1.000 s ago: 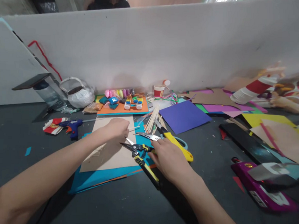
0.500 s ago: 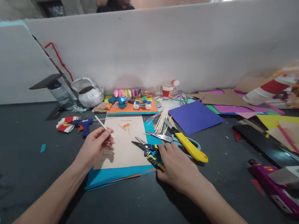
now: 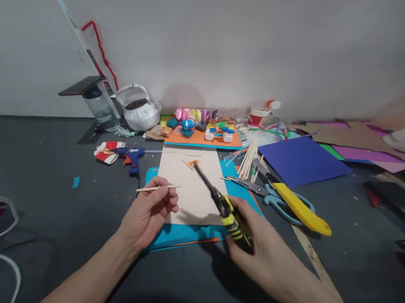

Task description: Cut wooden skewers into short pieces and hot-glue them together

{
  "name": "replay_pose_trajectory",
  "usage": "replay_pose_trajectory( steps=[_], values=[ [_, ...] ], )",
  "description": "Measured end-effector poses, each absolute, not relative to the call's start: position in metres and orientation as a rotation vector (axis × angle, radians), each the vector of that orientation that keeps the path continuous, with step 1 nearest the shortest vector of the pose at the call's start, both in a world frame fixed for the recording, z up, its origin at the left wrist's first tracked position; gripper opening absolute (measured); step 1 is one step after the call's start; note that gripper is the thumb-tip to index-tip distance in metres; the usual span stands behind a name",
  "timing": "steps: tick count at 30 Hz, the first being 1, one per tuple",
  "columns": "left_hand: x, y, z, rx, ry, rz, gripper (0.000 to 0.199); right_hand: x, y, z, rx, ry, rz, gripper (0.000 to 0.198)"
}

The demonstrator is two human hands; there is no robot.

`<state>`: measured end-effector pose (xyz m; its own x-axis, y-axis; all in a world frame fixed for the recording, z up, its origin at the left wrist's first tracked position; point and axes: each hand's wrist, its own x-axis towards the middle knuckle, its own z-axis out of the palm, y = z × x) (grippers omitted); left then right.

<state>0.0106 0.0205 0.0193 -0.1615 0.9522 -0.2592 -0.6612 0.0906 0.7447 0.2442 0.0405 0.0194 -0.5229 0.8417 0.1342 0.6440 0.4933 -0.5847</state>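
Between thumb and fingers, my left hand [image 3: 155, 203] pinches a thin wooden stick [image 3: 149, 189] that lies nearly level. My right hand [image 3: 252, 240] is wrapped round the yellow-and-black handles of pruning snips [image 3: 228, 211], raised above the paper with the dark blades pointing up and left. Beneath both hands is a cream sheet [image 3: 200, 192] on top of blue sheets [image 3: 184, 238]. Small orange scraps [image 3: 193, 163] lie near its far end. Right of the sheet are grey-blue scissors [image 3: 271, 196] and a yellow utility knife [image 3: 303, 209], which lies across them.
A blue glue gun [image 3: 132, 157] rests on the left, near a white kettle-shaped pot [image 3: 141, 114] and a bottle [image 3: 103, 110]. Farther back are wooden sticks [image 3: 248, 160], clay packets [image 3: 187, 124], a paper cup [image 3: 257, 117] and a purple sheet [image 3: 305, 161].
My right hand has lifted the pruning snips off the papers. The stick in my left hand has turned from steep to nearly level. The view has shifted, and the person beyond the partition is out of sight.
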Motion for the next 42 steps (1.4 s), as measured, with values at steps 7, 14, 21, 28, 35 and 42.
replay_pose_trajectory(
  steps=[7, 14, 21, 28, 35, 42],
  values=[
    [0.017, 0.013, 0.019, 0.351, 0.698, 1.417, 0.021, 0.231, 0.029, 0.005, -1.136, -2.325, 0.709, 0.047],
    [0.019, 0.013, 0.005, 0.345, 0.658, 1.346, 0.013, 0.235, 0.029, 0.004, -1.057, -2.318, 0.84, 0.047],
    [0.02, 0.012, 0.0, 0.36, 0.688, 1.322, 0.012, 0.235, 0.026, 0.009, -1.157, -2.32, 0.969, 0.044],
    [0.024, 0.012, 0.003, 0.274, 0.708, 1.339, 0.015, 0.238, 0.024, 0.009, -1.159, -2.319, 1.071, 0.046],
    [0.024, 0.011, 0.0, 0.269, 0.707, 1.333, 0.013, 0.237, 0.024, 0.008, -1.134, -2.336, 1.041, 0.046],
    [0.027, 0.005, -0.006, 0.2, 0.752, 1.273, 0.011, 0.236, 0.023, 0.002, -1.115, -2.393, 0.827, 0.044]
  ],
)
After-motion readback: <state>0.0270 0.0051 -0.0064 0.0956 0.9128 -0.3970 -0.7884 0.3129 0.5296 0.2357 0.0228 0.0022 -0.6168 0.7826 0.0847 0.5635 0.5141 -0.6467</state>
